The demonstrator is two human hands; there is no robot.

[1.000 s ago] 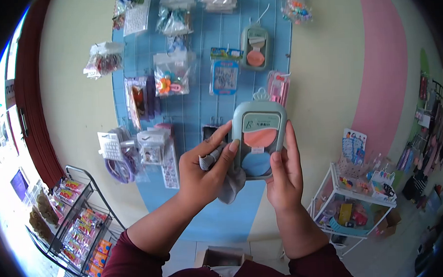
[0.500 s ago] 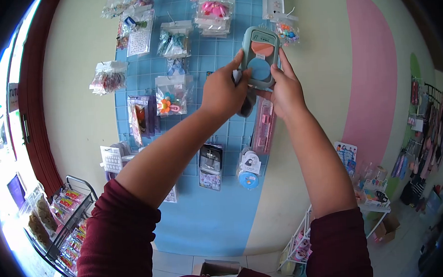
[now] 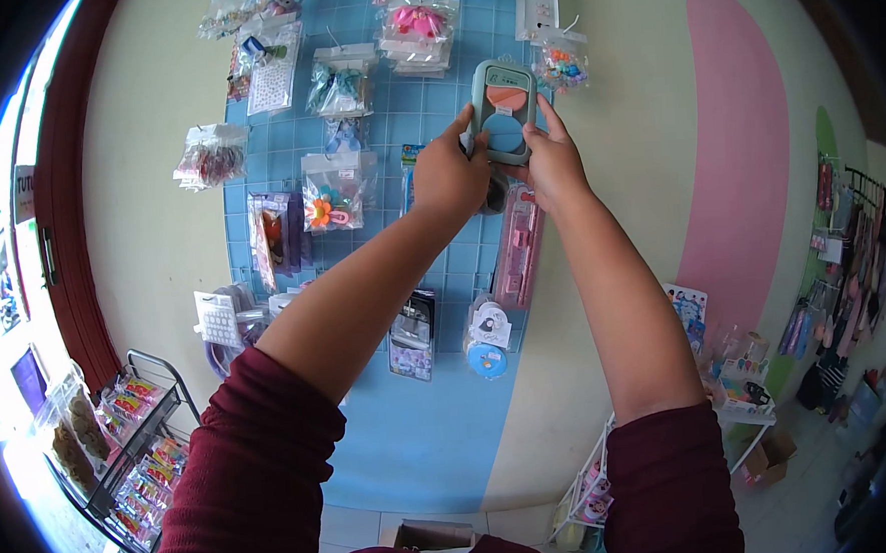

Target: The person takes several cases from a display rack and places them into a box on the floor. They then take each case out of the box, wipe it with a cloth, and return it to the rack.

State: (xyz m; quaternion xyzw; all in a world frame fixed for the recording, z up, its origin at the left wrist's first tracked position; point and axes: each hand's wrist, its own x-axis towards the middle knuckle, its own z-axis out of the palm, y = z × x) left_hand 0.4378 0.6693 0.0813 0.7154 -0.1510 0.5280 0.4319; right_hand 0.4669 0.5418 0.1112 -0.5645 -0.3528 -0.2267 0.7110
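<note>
A pale green boxed item [image 3: 505,123] with a clear window, showing an orange shape and a blue round shape, is held up before the blue wire grid [image 3: 362,251]. My left hand [image 3: 450,174] grips its left edge, fingers closed. On its lower right side my right hand [image 3: 555,162] holds it, thumb on the front. Something dark, partly hidden, hangs just behind and below the item. Under my right hand hangs a long pink package [image 3: 518,251].
Bagged hair accessories [image 3: 335,84] hang on the grid. A black wire rack [image 3: 137,453] with packets stands at the lower left. A white shelf [image 3: 586,489] is at the lower right, and clothes [image 3: 853,255] hang at the far right. An open cardboard box [image 3: 434,534] sits on the floor.
Both hands and the pale green item have shifted slightly left and down against the grid. More of a blue package beside my left hand now shows.
</note>
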